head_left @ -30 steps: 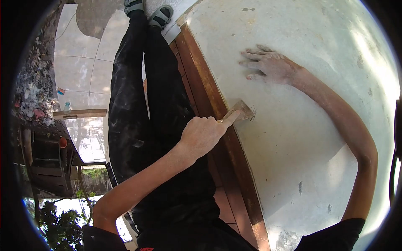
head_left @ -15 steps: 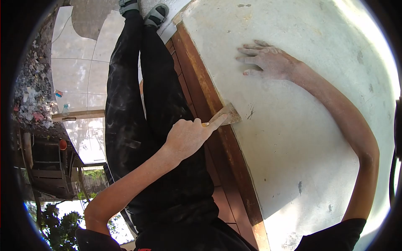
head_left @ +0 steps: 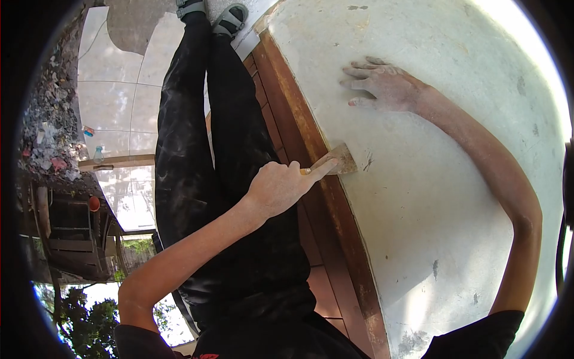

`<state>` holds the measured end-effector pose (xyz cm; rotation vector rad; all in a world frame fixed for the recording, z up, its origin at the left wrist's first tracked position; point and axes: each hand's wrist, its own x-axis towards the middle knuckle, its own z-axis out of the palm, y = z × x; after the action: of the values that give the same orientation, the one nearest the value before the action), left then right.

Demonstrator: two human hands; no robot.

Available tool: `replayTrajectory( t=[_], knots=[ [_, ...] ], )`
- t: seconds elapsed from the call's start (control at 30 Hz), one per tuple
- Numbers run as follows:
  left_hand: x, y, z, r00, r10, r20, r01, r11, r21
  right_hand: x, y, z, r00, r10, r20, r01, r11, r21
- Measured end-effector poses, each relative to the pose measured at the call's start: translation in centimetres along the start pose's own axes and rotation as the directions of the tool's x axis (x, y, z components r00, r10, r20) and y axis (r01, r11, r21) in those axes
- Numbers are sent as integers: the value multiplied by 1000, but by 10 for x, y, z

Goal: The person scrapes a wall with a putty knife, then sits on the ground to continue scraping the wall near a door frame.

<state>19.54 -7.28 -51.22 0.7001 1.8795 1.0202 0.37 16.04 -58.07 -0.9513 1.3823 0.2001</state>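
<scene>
Head view: Left hand point(head_left: 278, 188) grips a scraper point(head_left: 345, 160) at the edge of a pale surface point(head_left: 412, 239).

At left, fingers are clenched round the mostly hidden handle, one stretched toward the blade, which lies beside the inner border of a worn wooden strip point(head_left: 346, 239), with a dark mark point(head_left: 368, 160) just to its right. Farther right and toward the far side, the dusty right hand point(head_left: 385, 87) rests spread on the surface, grasping nothing visible. The step in hand appears to be scraping along this border; the next move seems to call for a firm hold, a low blade and even pressure.
</scene>
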Motion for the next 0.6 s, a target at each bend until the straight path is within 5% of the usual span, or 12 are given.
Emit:
replayTrajectory(
  t=[0.6],
  knots=[
    [5,-11,-8,1000,20,-5,-20,999,26,-7,-8,1,990,-138,22,138,990,17]
  ],
)
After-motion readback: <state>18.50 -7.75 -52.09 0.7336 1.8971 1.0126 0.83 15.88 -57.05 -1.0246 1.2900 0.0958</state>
